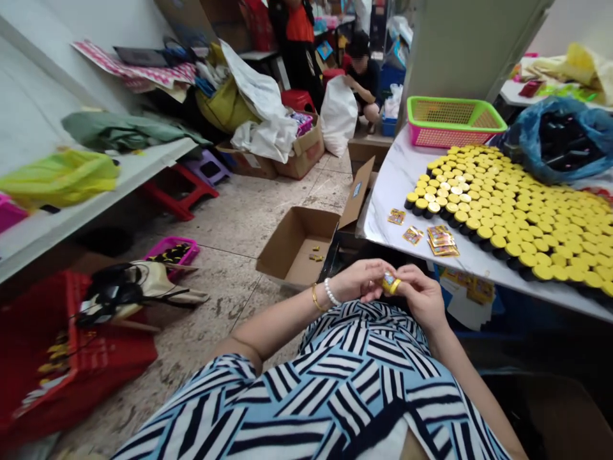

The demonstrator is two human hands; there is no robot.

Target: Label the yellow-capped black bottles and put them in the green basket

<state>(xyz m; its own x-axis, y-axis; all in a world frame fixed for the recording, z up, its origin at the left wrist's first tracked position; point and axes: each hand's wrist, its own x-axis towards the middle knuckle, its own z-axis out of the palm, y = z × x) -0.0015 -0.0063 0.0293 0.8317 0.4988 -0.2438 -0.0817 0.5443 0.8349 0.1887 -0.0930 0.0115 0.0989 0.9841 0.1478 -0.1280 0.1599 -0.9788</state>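
In our hands: one small yellow-capped cylindrical container (391, 283), colourful printed label on its side, held tilted above our lap.

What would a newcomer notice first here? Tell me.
The eye would likely land first on the packed spread of yellow-topped cylinders covering much of the table at right. Next might come the bold striped top filling the lower middle, then the small yellow piece held between the two hands just above it.
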